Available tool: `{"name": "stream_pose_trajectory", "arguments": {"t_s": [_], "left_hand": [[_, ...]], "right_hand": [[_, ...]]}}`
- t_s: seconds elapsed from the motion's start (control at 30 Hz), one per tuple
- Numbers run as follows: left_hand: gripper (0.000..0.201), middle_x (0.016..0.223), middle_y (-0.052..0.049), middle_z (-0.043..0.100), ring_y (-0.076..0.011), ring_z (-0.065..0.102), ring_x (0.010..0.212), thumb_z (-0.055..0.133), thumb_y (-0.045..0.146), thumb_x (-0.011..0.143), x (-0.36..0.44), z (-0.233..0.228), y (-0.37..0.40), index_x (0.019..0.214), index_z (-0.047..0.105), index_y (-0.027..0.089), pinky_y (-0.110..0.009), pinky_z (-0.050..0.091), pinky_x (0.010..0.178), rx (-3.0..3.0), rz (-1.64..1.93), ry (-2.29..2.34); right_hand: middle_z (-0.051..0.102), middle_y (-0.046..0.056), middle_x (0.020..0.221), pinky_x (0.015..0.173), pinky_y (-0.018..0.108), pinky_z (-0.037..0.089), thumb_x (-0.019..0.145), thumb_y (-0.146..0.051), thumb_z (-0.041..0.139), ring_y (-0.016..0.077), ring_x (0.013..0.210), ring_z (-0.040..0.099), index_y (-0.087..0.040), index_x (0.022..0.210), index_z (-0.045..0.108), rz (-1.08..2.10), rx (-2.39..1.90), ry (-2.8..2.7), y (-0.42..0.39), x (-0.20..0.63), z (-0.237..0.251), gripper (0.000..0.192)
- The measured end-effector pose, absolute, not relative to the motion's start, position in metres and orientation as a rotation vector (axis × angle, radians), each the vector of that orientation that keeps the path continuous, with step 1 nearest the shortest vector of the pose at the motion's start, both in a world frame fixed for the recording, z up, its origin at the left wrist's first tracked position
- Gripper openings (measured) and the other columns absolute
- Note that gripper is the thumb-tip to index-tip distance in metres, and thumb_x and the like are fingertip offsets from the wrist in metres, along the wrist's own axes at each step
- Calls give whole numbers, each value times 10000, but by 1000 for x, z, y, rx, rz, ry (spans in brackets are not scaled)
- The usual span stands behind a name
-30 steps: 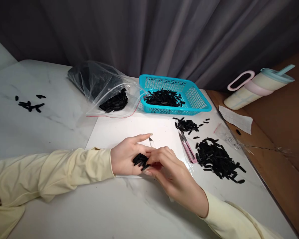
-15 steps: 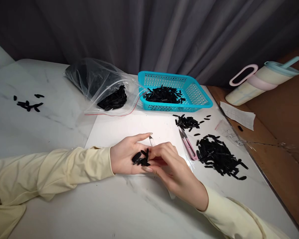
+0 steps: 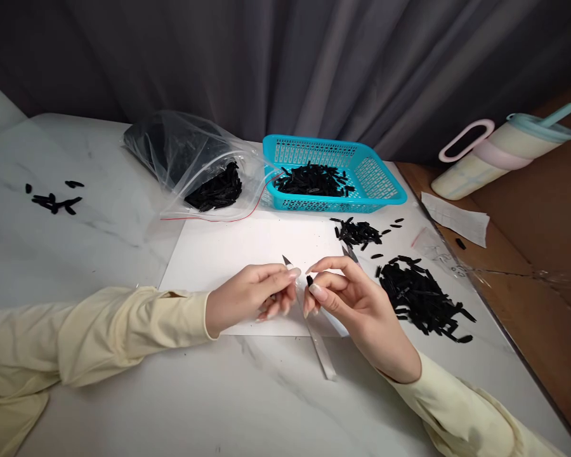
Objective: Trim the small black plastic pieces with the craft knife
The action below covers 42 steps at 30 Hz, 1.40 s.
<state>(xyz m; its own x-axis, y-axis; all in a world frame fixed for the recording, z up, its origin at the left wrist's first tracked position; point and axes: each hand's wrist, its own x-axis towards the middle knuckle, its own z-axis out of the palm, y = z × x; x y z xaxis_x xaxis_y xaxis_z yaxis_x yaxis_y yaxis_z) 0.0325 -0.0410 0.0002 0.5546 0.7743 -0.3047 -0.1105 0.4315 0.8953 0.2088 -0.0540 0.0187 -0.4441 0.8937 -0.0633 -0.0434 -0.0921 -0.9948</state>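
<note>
My left hand is curled closed, palm turned inward, over the white sheet. The small black pieces that lay in its palm are hidden by the fingers. Between thumb and fingertips, my right hand pinches one narrow black piece, just right of the left fingertips. Under the hands lies a slim craft knife with a pale handle, its pointed blade showing above the left thumb. Behind my right hand, the blades of pink-handled thread snips stick out; the handles are covered.
A blue basket holding black pieces stands at the back, beside a clear zip bag of more. Loose piles lie right, behind it and far left. A tumbler and paper slip are at the right.
My left hand has closed and turned from an open palm holding black pieces. My right hand has drawn back to the right with one piece pinched, uncovering the knife's handle.
</note>
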Motion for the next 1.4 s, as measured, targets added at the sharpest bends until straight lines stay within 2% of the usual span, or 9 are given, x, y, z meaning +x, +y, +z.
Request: {"name": "stream_pose_trajectory", "arguments": {"t_s": [0.13, 0.37, 0.67, 0.87, 0.93, 1.07, 1.2, 1.3, 1.4], "left_hand": [[331, 527, 87, 338, -25, 240, 401, 498, 441, 841, 30, 1, -49, 671, 405, 172, -169, 212, 382, 1127, 756, 878], [176, 531, 90, 352, -33, 282, 427, 491, 324, 860, 28, 2, -52, 782, 480, 167, -172, 251, 406, 1438, 792, 967], [211, 468, 112, 330, -7, 198, 365, 537, 345, 834, 28, 8, -51, 764, 458, 162, -142, 169, 345, 1037, 709, 785], [268, 445, 107, 325, 2, 183, 366, 620, 377, 781, 31, 7, -50, 737, 492, 146, -126, 156, 331, 865, 643, 747], [291, 443, 106, 312, 3, 179, 368, 642, 397, 761, 31, 7, -50, 741, 513, 136, -126, 146, 329, 821, 609, 749], [312, 468, 94, 340, 4, 159, 379, 652, 411, 749, 29, 7, -46, 829, 566, 121, -126, 116, 327, 769, 538, 707], [277, 485, 95, 353, 2, 150, 377, 635, 401, 769, 28, 7, -43, 859, 542, 156, -118, 109, 325, 747, 548, 693], [259, 498, 87, 370, 1, 169, 377, 597, 414, 796, 28, 7, -44, 793, 516, 167, -113, 125, 327, 768, 553, 691], [262, 513, 82, 364, 3, 177, 381, 547, 411, 833, 29, 7, -47, 796, 543, 152, -112, 143, 331, 812, 527, 645]], "right_hand": [[575, -13, 676, 626, 257, 416, 871, -276, 537, 121, 649, 540, -205, 1008, 442, 1712, -955, -1493, -54, 209, 16, 181], [507, -25, 726, 652, 259, 396, 877, -214, 510, 118, 701, 521, -220, 1029, 396, 1704, -934, -1624, -56, 209, 12, 189], [571, -18, 735, 690, 285, 432, 858, -187, 528, 135, 727, 581, -220, 992, 399, 1586, -917, -1677, -57, 210, 8, 189], [588, -27, 706, 674, 258, 462, 825, -154, 564, 111, 677, 560, -211, 1166, 397, 1460, -913, -1779, -60, 207, 6, 384], [610, -8, 725, 673, 257, 472, 824, -163, 568, 118, 698, 581, -198, 1120, 473, 1405, -911, -1814, -61, 206, 5, 314], [654, 7, 719, 587, 235, 482, 814, -174, 594, 126, 663, 626, -191, 824, 536, 1336, -952, -1677, -62, 204, 4, 62], [660, -14, 613, 547, 231, 493, 754, -143, 662, 126, 567, 629, -186, 599, 477, 1166, -1003, -1533, -63, 204, 4, 245], [683, 1, 624, 569, 243, 524, 698, -122, 706, 147, 589, 649, -182, 569, 573, 1032, -991, -1529, -61, 205, 4, 195], [707, 7, 676, 566, 246, 541, 683, -88, 709, 149, 589, 654, -197, 649, 676, 1012, -927, -1547, -60, 205, 4, 119]]}}
